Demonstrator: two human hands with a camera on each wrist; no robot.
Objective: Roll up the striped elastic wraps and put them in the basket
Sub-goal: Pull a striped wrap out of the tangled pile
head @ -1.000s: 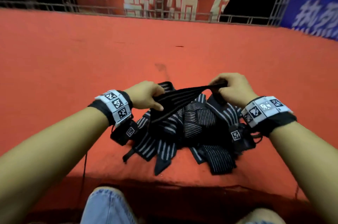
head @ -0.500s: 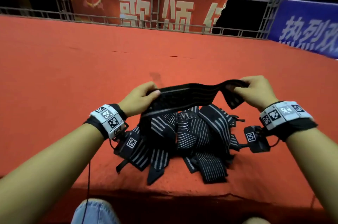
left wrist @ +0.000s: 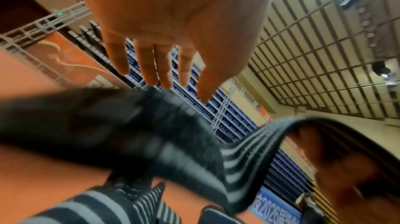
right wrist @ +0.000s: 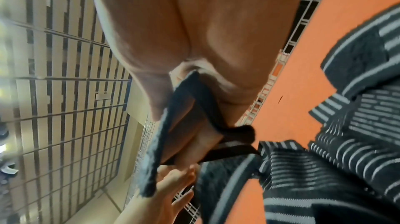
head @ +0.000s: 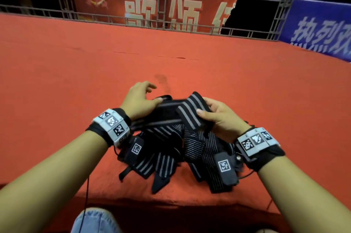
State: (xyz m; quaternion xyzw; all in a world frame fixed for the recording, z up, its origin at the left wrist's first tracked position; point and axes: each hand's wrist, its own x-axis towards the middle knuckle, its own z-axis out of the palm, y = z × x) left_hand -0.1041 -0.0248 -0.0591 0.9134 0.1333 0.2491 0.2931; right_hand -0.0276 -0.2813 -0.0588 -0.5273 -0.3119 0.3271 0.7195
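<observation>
Currently no finished roll is showing in any view, and no basket is in view either, so the task is judged to be at its start: one wrap is being worked, the rest are waiting.

Nearest the person, the pile of striped wraps (head: 182, 154) is lying loose and tangled on the red surface (head: 57, 90), below and just short of both hands.

Above the pile, the held wrap (head: 176, 111) is spanning between the hands. The right hand (head: 220, 118) is pinching its striped end, thumb on top and fingers (head: 208, 102) curled underneath; the right wrist view is showing the band folded over those fingers. The left hand (head: 138, 99) is lying on the other end with fingers (left wrist: 149, 66) straight and spread; the thumb is touching the band's top, and the fingertips are reaching past its far edge, touching nothing. The left wrist view is blurred, so contact under the palm cannot be confirmed.

Judgement: rolling has not visibly begun; every wrap remains to roll and stow.

Beyond the fingers: bare red surface, then a metal railing (head: 133, 19) and banners (head: 152, 2).
</observation>
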